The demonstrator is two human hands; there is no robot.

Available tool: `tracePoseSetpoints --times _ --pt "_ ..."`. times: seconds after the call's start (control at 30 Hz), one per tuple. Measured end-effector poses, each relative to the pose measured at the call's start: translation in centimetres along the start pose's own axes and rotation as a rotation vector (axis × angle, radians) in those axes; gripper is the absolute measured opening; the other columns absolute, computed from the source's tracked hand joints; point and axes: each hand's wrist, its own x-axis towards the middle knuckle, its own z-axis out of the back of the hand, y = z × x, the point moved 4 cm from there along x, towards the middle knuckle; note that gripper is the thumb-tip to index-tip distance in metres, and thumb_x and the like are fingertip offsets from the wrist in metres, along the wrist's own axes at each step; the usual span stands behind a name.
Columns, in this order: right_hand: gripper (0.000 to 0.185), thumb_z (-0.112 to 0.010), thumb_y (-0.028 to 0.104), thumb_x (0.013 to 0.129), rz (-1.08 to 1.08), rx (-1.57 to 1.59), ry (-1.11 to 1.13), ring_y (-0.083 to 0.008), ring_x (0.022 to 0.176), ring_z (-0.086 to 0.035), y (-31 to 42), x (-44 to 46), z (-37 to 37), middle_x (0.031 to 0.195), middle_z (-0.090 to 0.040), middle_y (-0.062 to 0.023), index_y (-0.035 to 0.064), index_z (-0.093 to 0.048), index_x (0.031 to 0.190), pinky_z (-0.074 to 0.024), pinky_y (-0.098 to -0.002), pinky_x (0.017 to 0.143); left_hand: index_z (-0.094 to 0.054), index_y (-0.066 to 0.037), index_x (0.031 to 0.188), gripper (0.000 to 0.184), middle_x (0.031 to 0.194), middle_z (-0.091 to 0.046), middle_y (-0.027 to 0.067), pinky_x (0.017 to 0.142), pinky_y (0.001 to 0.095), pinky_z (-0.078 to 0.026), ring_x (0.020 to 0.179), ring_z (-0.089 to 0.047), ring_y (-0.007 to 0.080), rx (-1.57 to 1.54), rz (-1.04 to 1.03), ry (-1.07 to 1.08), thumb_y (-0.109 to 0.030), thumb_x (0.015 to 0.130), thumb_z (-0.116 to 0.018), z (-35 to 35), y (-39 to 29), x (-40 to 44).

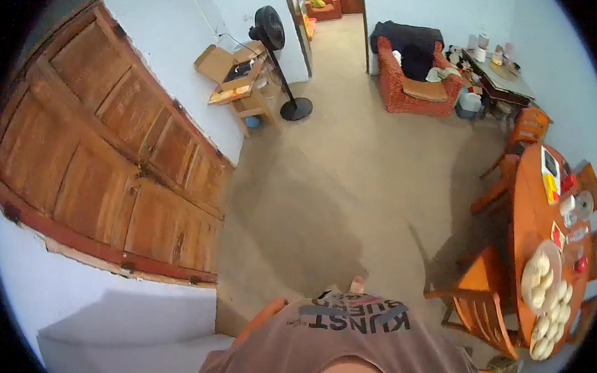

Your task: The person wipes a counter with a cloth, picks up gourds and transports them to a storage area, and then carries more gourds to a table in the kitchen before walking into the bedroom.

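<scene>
Only my left forearm and part of my left hand [278, 306] show, at the left edge of my grey-brown T-shirt [352, 329]. The fingers are hidden by the shirt, so whether it holds anything does not show. My right hand is out of sight. The toes of one bare foot [357, 284] stick out beyond the shirt, on the bare floor [311, 207].
At right stands an orange oval table [535, 190] with pale oval pieces [551, 327], probably dough, and wooden chairs [483, 314]. A wooden double door [113, 152] is at left. Farther off are a black pedestal fan [270, 28], an open cardboard box [217, 66], a red armchair [416, 91] and a doorway.
</scene>
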Motion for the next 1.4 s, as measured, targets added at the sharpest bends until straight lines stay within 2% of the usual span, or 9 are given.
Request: tracePoseSetpoints --times 0.13,0.2,0.3,0.4,0.5,0.6,0.73,1.23,1.4 --pt "0.015 -0.051 0.020 0.085 0.008 0.166 0.028 -0.0143 0.060 -0.057 20.5 8.4 4.7 0.069 -0.058 -0.0038 0.0057 -0.056 0.082 -0.0448 -0.0265 0.053 -0.057 -0.004 0.107 0.033 0.089 -0.063 0.0102 0.062 0.0398 -0.048 0.067 -0.060 0.0216 -0.137 0.113 -0.277 -0.022 0.080 -0.055 9.5 -3.0 -5.5" --pt "0.012 -0.048 0.017 0.086 -0.050 0.379 -0.046 -0.0134 0.062 -0.056 29.1 13.2 5.1 0.072 -0.058 -0.0024 0.0073 -0.056 0.088 -0.0434 -0.0254 0.054 -0.054 -0.007 0.113 0.036 0.092 -0.063 0.0095 0.067 0.0408 -0.049 0.072 -0.060 0.0209 -0.872 0.138 -0.461 -0.026 0.082 -0.052 12.2 -3.5 -3.7" --pt "0.012 -0.047 0.015 0.085 0.022 0.316 -0.043 -0.0133 0.063 -0.055 38.6 22.3 4.4 0.069 -0.056 -0.0027 0.0069 -0.056 0.085 -0.0426 -0.0258 0.053 -0.053 -0.009 0.115 0.035 0.091 -0.062 0.0094 0.066 0.0394 -0.050 0.073 -0.061 0.0199 -0.563 0.441 -0.443 -0.024 0.084 -0.051 19.4 -13.6 -4.3" --pt "0.015 -0.044 0.013 0.085 0.105 0.079 0.030 -0.0139 0.064 -0.055 45.3 28.6 2.6 0.069 -0.056 -0.0039 0.0059 -0.056 0.082 -0.0426 -0.0264 0.054 -0.055 -0.006 0.111 0.031 0.089 -0.062 0.0083 0.064 0.0345 -0.050 0.071 -0.060 0.0179 0.710 -0.270 -0.460 -0.020 0.083 -0.053 13.4 -0.6 13.4" --pt "0.016 -0.042 0.007 0.082 0.230 0.026 0.207 -0.0150 0.066 -0.054 45.6 36.0 2.3 0.070 -0.058 -0.0073 0.0044 -0.058 0.081 -0.0440 -0.0263 0.058 -0.057 -0.004 0.106 0.029 0.085 -0.060 0.0073 0.059 0.0303 -0.048 0.066 -0.058 0.0144 0.624 -0.754 -0.856 -0.020 0.082 -0.056 23.3 -6.9 19.6" --pt "0.024 -0.052 0.023 0.081 -0.403 0.809 0.517 -0.0181 0.062 -0.055 40.0 42.2 3.8 0.070 -0.058 -0.0072 0.0019 -0.058 0.091 -0.0432 -0.0298 0.056 -0.058 -0.003 0.104 0.028 0.083 -0.061 0.0074 0.061 0.0285 -0.047 0.066 -0.058 0.0141 -0.466 0.153 -0.368 -0.020 0.081 -0.056 32.4 -8.8 28.8" --pt "0.026 -0.052 0.025 0.081 -0.071 -0.378 0.069 -0.0180 0.062 -0.055 45.6 46.1 9.7 0.070 -0.059 -0.0077 0.0023 -0.058 0.091 -0.0435 -0.0297 0.056 -0.058 -0.002 0.104 0.029 0.085 -0.062 0.0069 0.064 0.0268 -0.047 0.067 -0.058 0.0139 -0.606 0.016 -0.402 -0.019 0.081 -0.055 49.2 -25.9 34.4" --pt "0.033 -0.052 0.033 0.082 -0.093 -0.695 -0.039 -0.0173 0.063 -0.057 47.9 85.2 21.5 0.072 -0.061 -0.0096 0.0037 -0.061 0.093 -0.0445 -0.0295 0.057 -0.056 -0.002 0.108 0.032 0.094 -0.063 0.0102 0.074 0.0319 -0.048 0.086 -0.060 0.0195 -0.295 -0.110 -0.117 -0.019 0.081 -0.055 72.3 -46.2 62.9" --pt "0.022 -0.050 0.020 0.082 -0.119 0.041 -0.135 -0.0136 0.063 -0.058 77.3 94.5 25.1 0.073 -0.062 -0.0085 0.0019 -0.061 0.089 -0.0457 -0.0262 0.057 -0.056 -0.002 0.108 0.032 0.095 -0.063 0.0108 0.075 0.0322 -0.048 0.086 -0.060 0.0199 -0.249 -0.046 -0.126 -0.019 0.081 -0.055 78.8 -49.2 69.8"
